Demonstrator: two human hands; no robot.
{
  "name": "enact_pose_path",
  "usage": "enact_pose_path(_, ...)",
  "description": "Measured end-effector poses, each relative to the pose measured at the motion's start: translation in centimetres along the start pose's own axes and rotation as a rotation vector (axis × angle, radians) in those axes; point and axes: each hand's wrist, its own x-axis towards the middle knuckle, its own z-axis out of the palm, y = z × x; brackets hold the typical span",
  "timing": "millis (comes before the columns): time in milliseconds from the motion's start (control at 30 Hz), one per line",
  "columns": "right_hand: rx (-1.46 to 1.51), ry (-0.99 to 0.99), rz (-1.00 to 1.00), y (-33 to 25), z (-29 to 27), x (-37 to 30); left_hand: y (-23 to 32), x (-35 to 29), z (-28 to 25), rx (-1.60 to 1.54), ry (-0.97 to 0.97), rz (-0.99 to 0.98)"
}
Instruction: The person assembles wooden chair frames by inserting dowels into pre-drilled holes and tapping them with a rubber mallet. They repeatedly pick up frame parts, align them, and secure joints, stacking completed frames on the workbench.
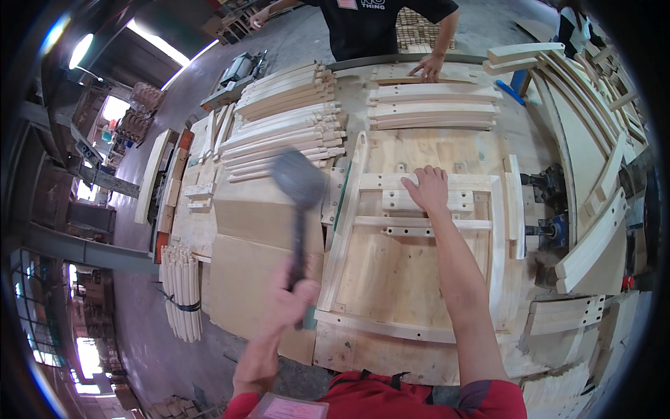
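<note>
Low in the middle of the frame our left hand [289, 297] has a tight grip on the handle of a dark mallet [299, 180], which looks blurry with its round head up near the middle. Our right hand [427, 190] is open and lies flat on the pale wooden chair frame [412, 223] in the middle of the frame, pressing on a cross rail. The frame rests on the plywood worktop [391, 265]. We think the mallet could land on our fingers, since that hand lies close to the joints, or dent the soft, smooth wood. The rails are straight and the side pieces are curved. Higher up lie stacks of light wooden sticks [286, 126] and flat slats [433, 105]. At the top another person's hand [427, 67] touches a slat.
</note>
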Motion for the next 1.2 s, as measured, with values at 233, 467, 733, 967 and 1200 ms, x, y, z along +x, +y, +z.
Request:
enact_pose_path(233, 0.022, -0.048, 0.013, 1.2, 0.3, 0.4, 15.3, 7.6, -4.3, -0.135, 0.437, 0.704)
enact_pose_path(467, 0.057, -0.036, -0.02, 1.1, 1.3, 0.9, -2.0, 12.4, 5.8, 0.588, 0.507, 0.394)
enact_pose_path(733, -0.044, -0.028, 0.004, 4.0, 2.6, 0.7, 5.7, 16.8, 3.0, -0.261, 0.522, 0.362)
enact_pose_path(967, -0.066, -0.058, -0.029, 1.7, 3.5, 1.3, -10.2, 17.7, 7.9, 0.633, 0.273, 0.302)
enact_pose_path(1200, -0.027, -0.184, 0.018, 0.5, 4.8, 1.3, -14.6, 14.9, 7.2, 0.861, 0.324, 0.455)
